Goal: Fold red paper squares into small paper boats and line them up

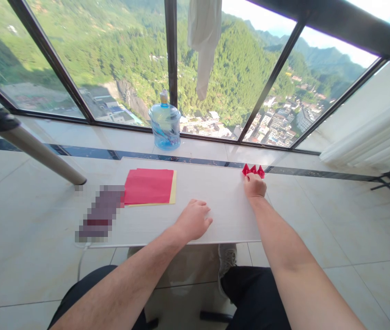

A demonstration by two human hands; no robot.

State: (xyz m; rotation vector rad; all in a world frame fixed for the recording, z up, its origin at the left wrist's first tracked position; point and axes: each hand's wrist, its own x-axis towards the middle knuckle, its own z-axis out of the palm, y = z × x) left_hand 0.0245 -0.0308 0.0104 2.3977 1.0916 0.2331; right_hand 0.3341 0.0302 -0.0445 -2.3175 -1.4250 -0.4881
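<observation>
Your two bare forearms (293, 256), foremost, cropped by the lower edge; beneath them your dark trousers (255, 293), likewise cropped. Window (170, 55), dark-framed, cut off at the top, green hills and buildings beyond. Table (222, 183), white, low, its near edge partly covered by your left forearm. Pole (43, 156), pale, slanting, cut off at left. Water bottle (164, 128), clear blue, upright by the window. Red sheets (148, 187), stacked flat on the table's left half; yellow paper (173, 188) peeps out underneath, mostly covered. Dark item (100, 213), pixelated, at the stack's left; kind impossible to make out, white cable at its near end.

Left hand (195, 221), yours: over the table's middle near the front edge, fingers loosely spread, nothing held. Right hand (255, 185), yours: at the far right corner, fingers curled, tips hidden behind the hand; whether they grip, you cannot tell. Both hands well apart.

Folded red pieces (253, 169), three peaks in a row: directly beyond your right knuckles, lower parts masked; well right of your left hand and farther off. Red sheets: left of and beyond your left hand.

Lettering: marks on the bottle's side, illegible.
</observation>
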